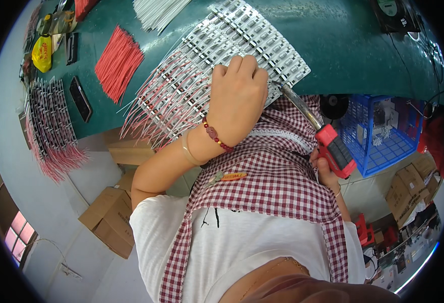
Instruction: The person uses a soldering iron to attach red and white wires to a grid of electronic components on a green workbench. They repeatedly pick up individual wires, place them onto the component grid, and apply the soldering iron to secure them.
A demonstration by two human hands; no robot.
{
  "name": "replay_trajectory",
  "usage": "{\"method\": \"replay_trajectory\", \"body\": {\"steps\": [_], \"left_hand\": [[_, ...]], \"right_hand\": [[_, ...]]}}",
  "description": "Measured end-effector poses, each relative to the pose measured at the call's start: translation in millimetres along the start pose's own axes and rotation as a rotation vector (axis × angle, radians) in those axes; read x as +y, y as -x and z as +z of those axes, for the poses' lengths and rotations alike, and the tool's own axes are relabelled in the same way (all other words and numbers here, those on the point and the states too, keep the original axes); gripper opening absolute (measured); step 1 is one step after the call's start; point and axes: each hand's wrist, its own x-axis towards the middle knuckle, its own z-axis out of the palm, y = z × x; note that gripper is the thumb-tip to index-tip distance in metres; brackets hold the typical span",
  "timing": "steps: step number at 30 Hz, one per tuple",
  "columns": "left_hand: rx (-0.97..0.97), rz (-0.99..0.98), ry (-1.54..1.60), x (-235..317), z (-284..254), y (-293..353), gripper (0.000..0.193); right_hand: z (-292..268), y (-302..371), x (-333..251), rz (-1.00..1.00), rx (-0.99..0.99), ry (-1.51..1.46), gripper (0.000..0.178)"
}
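Observation:
A large panel of small metal-and-white parts in rows (275,45) lies on the green table (348,55), with thin red and white wires (156,103) fanning from its left side. My left hand (238,96) rests over the panel's near part, fingers curled down; its fingertips and anything between them are hidden. Beside my waist, my right hand (326,174) is closed round the red and black handle of a soldering iron (336,151), partly hidden behind it. The iron's metal shaft slants up left, its tip near the panel's near right edge, close to my left fingers.
Red wires (118,64) and white wires (159,11) lie in bundles beyond the panel. At left are a phone (80,99), a wired stack of parts (50,116) and a yellow package (42,53). A blue basket (391,146) stands right, with cardboard boxes (112,220) below.

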Motion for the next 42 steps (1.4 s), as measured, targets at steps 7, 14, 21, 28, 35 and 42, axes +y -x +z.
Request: {"method": "replay_trajectory", "body": {"steps": [7, 14, 21, 28, 35, 42], "left_hand": [[-0.037, -0.01, -0.002, 1, -1, -3, 0.006], [-0.073, -0.022, -0.035, 2, -1, -3, 0.006], [0.15, -0.087, 0.072, -60, -20, -36, 0.016], [0.319, -0.19, -0.187, -173, -6, -111, 0.011], [0.355, -0.143, -0.283, -172, -15, -110, 0.014], [0.482, -0.045, -0.21, -163, -22, -104, 0.009]], "right_hand": [[0, 3, 4, -0.002, 0.001, -0.001, 0.037], [-3, 1, -2, 0.03, -0.01, -0.084, 0.041], [6, -9, -25, 0.063, 0.039, -0.272, 0.052], [9, -24, -22, -0.033, 0.106, -0.319, 0.068], [6, -28, -23, -0.062, 0.174, -0.38, 0.063], [2, -32, -26, -0.079, 0.122, -0.379, 0.062]]}}
